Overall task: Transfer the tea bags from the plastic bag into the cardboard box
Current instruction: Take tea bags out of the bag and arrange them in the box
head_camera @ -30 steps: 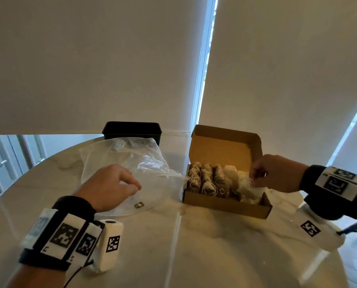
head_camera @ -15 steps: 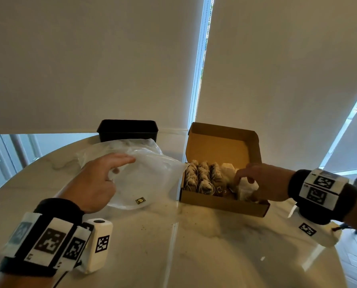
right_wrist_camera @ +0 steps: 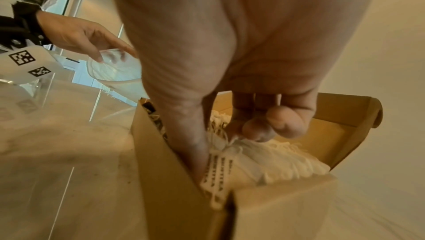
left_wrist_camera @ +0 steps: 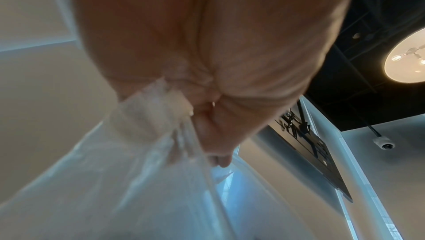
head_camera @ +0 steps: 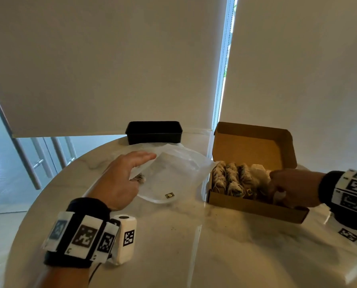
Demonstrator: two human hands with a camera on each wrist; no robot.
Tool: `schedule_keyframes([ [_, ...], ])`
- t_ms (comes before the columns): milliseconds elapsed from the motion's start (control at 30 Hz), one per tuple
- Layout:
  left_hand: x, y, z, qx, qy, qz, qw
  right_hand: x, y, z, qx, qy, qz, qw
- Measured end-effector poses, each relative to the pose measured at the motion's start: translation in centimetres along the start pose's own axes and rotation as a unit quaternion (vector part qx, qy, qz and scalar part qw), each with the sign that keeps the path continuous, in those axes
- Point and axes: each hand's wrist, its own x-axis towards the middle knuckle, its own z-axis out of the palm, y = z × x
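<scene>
A clear plastic bag [head_camera: 173,175] lies on the table left of the open cardboard box [head_camera: 256,210]. My left hand [head_camera: 140,165] pinches the bag's rim [left_wrist_camera: 138,189] between thumb and stretched fingers, holding the mouth [right_wrist_camera: 115,69] open. One dark tea bag [head_camera: 140,179] shows inside, by my thumb. Rows of tea bags [head_camera: 229,179] fill the left part of the box. My right hand [head_camera: 277,183] reaches into the box's right end. Its thumb runs down the front wall [right_wrist_camera: 184,207] and curled fingers hold a white tea bag [right_wrist_camera: 264,154] by its string.
A black rectangular container [head_camera: 153,132] stands at the table's far edge behind the bag. The round marble table [head_camera: 173,246] has bare surface in front of me. The box lid [head_camera: 248,150] stands upright at the back. A small loose tag [head_camera: 169,195] lies in the bag.
My left hand went from curled beside the bag to stretched out, taking hold of the bag's rim. My right hand sank lower into the box's right end with the white tea bag.
</scene>
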Motion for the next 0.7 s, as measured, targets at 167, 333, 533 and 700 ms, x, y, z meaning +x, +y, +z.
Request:
schedule_keyframes([
  [167, -0.1, 0.0, -0.4, -0.016, 0.005, -0.004, 1.000, -0.8, -1.1, -1.8, 0.034, 0.037, -0.003, 0.999],
  [333, 0.3, -0.3, -0.1, -0.018, -0.002, 0.002, 1.000, -1.2, -8.7, -4.9, 0.174, 0.133, -0.090, 0.972],
  [533, 0.4, -0.4, 0.2, -0.027, 0.014, 0.010, 0.999, 2.9, -16.8, -5.0, 0.154, 0.163, -0.122, 0.967],
  [700, 0.4, -0.7, 0.1, -0.029, 0.021, 0.012, 0.999, 4.9, -18.1, -3.9, 0.122, 0.214, -0.096, 0.964],
])
